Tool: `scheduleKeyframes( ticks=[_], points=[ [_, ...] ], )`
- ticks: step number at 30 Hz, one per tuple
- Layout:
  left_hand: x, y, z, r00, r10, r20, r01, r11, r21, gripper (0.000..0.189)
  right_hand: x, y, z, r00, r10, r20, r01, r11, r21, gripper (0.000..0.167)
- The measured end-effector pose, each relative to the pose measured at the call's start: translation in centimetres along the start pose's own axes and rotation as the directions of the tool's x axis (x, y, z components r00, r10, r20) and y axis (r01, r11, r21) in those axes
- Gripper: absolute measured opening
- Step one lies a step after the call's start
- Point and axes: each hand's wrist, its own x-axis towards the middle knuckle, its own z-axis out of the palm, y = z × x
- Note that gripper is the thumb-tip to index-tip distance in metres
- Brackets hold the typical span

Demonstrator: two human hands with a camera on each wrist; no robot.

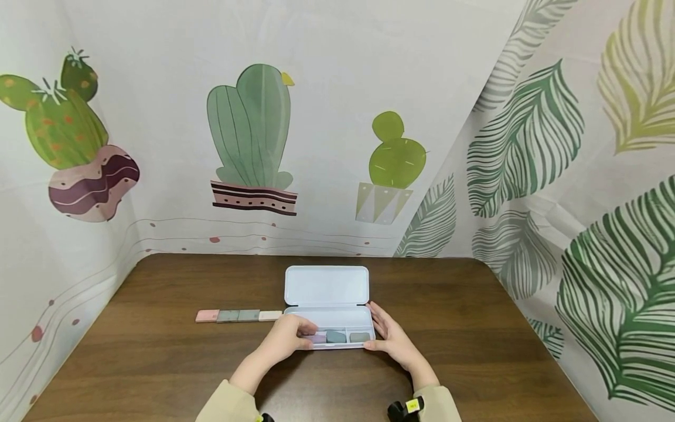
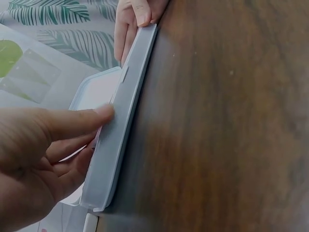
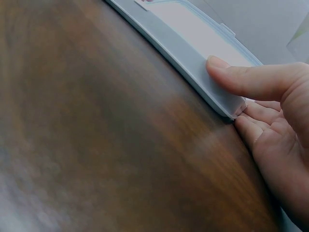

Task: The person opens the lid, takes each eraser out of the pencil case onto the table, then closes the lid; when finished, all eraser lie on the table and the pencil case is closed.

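Observation:
A pale blue pencil case (image 1: 329,317) lies on the table with its lid (image 1: 327,285) raised at the back. Inside its front compartments sit a lilac block (image 1: 319,339), a blue-grey block (image 1: 336,336) and a grey block (image 1: 360,337), all eraser-like. My left hand (image 1: 289,337) reaches over the case's left end and pinches the lilac block; the fingertips are partly hidden behind the front wall in the left wrist view. With thumb at the front corner and fingers along the side, my right hand (image 1: 392,339) grips the case's right end (image 3: 227,104).
Left of the case, several flat blocks form a row touching end to end: a pink block (image 1: 207,316), grey-green blocks (image 1: 238,316) and a white block (image 1: 270,316). The brown wooden table (image 1: 174,363) meets a printed cloth backdrop (image 1: 327,234) at its far edge.

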Motion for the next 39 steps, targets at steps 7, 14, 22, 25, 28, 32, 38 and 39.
scheduleKeyframes(
  ticks=[7,14,22,25,28,32,38,39],
  points=[
    [0.11,0.07,-0.22,0.999,0.032,0.025,-0.034,0.997,0.075,0.017,0.04,-0.02,-0.06,1.000,0.025,-0.008,-0.026,1.000,-0.014,0.097],
    [0.20,0.31,-0.17,0.999,0.036,0.034,-0.040,0.995,0.096,0.015,0.08,0.06,-0.12,1.000,0.011,0.000,-0.011,1.000,-0.009,0.096],
    [0.27,0.17,-0.02,0.999,0.033,0.038,-0.036,0.996,0.081,0.016,0.03,0.09,-0.07,1.000,0.009,-0.001,-0.009,1.000,-0.008,0.095],
    [0.27,0.12,-0.03,0.999,0.029,0.034,-0.032,0.995,0.089,0.015,-0.01,0.05,-0.09,1.000,0.005,-0.001,-0.005,1.000,-0.013,0.095],
    [0.24,0.12,-0.09,0.999,0.021,0.029,-0.024,0.995,0.095,0.014,0.02,0.01,-0.10,1.000,0.002,-0.001,-0.002,1.000,-0.010,0.095],
    [0.19,0.15,-0.19,0.999,0.004,0.033,-0.007,0.996,0.093,0.012,0.05,-0.06,-0.07,1.000,0.022,-0.005,-0.022,1.000,-0.010,0.097],
    [0.11,0.12,-0.28,0.999,-0.006,0.049,0.000,0.995,0.102,0.009,-0.07,-0.25,-0.03,0.999,0.036,-0.006,-0.036,0.999,-0.006,0.099],
    [0.10,0.11,-0.30,0.999,-0.004,0.052,-0.002,0.995,0.104,0.009,-0.08,-0.28,-0.03,0.999,0.032,-0.005,-0.032,0.999,-0.003,0.099]
  ],
)
